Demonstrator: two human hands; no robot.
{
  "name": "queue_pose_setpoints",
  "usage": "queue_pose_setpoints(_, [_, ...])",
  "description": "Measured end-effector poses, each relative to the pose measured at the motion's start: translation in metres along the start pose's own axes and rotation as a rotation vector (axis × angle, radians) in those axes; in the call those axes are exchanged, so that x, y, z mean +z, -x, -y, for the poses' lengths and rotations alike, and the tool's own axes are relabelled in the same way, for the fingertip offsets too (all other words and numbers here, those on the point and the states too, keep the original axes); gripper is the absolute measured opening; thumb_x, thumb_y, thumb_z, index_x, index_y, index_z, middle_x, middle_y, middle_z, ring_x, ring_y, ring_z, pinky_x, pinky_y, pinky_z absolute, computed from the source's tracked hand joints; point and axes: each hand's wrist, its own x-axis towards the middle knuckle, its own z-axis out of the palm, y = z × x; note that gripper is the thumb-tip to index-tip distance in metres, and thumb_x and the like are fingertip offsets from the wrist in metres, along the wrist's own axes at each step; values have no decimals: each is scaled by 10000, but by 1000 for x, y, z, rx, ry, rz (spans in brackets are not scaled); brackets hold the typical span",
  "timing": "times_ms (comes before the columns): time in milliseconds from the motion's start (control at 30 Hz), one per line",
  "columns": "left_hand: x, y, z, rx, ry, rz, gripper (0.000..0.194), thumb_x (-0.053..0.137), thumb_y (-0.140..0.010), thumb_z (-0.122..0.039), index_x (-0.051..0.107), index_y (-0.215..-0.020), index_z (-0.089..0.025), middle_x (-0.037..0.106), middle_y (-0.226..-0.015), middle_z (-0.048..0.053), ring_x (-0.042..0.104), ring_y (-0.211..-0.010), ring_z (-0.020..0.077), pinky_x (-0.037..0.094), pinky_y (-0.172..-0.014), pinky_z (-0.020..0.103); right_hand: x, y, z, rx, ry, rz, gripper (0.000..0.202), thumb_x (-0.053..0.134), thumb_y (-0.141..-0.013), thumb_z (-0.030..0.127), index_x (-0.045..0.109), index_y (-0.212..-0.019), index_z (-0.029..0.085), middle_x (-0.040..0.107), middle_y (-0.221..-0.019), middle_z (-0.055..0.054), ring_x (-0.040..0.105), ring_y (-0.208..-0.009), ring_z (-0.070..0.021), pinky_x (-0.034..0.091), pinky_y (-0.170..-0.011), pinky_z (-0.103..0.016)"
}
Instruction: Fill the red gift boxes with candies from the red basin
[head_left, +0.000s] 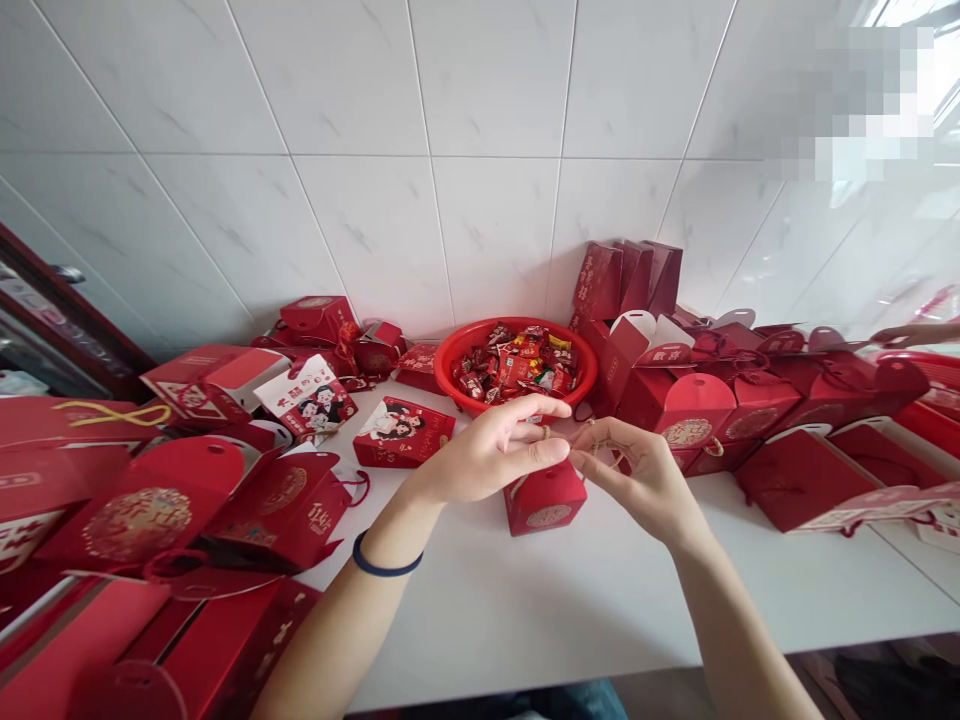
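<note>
Under the left hand, beside the right hand, sat a red cuboid cardboard box; both hands apparently pinched thin golden cord.

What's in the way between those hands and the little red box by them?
Nothing I can see: the left hand is over the top of the red gift box, the right hand beside it. The sweets basin stands behind.

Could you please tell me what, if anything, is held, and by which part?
The right hand pinches a looped stretch of thin tan cord near the small red cardboard box; whether the left hand holds it too cannot be told.
</note>
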Motion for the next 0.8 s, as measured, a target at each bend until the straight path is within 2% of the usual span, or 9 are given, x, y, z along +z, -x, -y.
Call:
queue_pose_setpoints(100, [13,7,-6,84,179,117,615,655,-923,-451,458,-1461,-226,479,-1527,143,457,-1415,331,460,-1099,449,5,6,4,-29,143,-14,182,707,-811,380,647,-760,216,684,-797,-21,594,-733,-174,477,-692,-296])
queue_pose_setpoints(233, [31,14,-12,124,63,168,724,665,-919,-470,373,-1545,-255,364,-1621,128,315,-1502,362,377,-1181,508,14,19,1,-25,246,-177,220,683,-805,304,523,-678,220,617,-734,-4,540,-652,-148,448,-624,-275])
queue_pose_setpoints(300, [37,17,-14,173,-45,177,722,683,-914,-447,383,-1544,-265,311,-1655,107,286,-1518,349,323,-1221,509,16,25,-5,-74,280,-279,229,626,-846,276,492,-668,221,584,-694,5,517,-627,-139,433,-602,-267])
queue_pose_setpoints(433, [42,18,-13,321,-68,195,675,709,-906,-394,433,-1513,-289,304,-1661,89,310,-1514,337,331,-1226,508,10,39,-13,-204,211,-459,146,577,-927,269,608,-794,219,632,-706,15,563,-639,-135,462,-600,-250])
queue_pose_setpoints(533, [42,15,-11,373,-23,196,615,716,-904,-336,485,-1474,-310,357,-1633,85,424,-1455,324,414,-1181,487,-1,49,-12,-247,175,-591,154,626,-931,297,658,-804,215,680,-704,16,589,-615,-127,482,-595,-243])
queue_pose_setpoints(600, [42,13,-11,375,-27,196,545,702,-914,-299,534,-1432,-303,412,-1599,86,511,-1389,300,465,-1143,461,-9,56,-10,-228,170,-668,208,639,-934,330,667,-768,207,677,-667,8,587,-588,-129,482,-578,-249])
queue_pose_setpoints(667, [41,12,-11,365,-73,185,462,690,-920,-287,594,-1372,-278,462,-1563,92,532,-1368,293,495,-1111,441,-21,62,-8,-200,171,-741,224,653,-931,356,687,-773,200,673,-646,-1,573,-557,-128,467,-546,-256])
queue_pose_setpoints(733, [39,10,-10,360,-142,165,402,690,-919,-300,637,-1314,-247,513,-1521,101,507,-1388,296,491,-1110,435,-39,68,-7,-213,183,-855,210,680,-915,367,702,-800,193,667,-646,-8,546,-527,-121,442,-512,-259])
queue_pose_setpoints(800, [37,8,-9,360,-204,160,364,693,-916,-312,661,-1268,-227,557,-1480,106,505,-1387,289,471,-1122,431,-65,74,-5,-275,207,-1012,222,685,-909,380,673,-792,192,638,-643,-9,539,-522,-120,429,-501,-266])
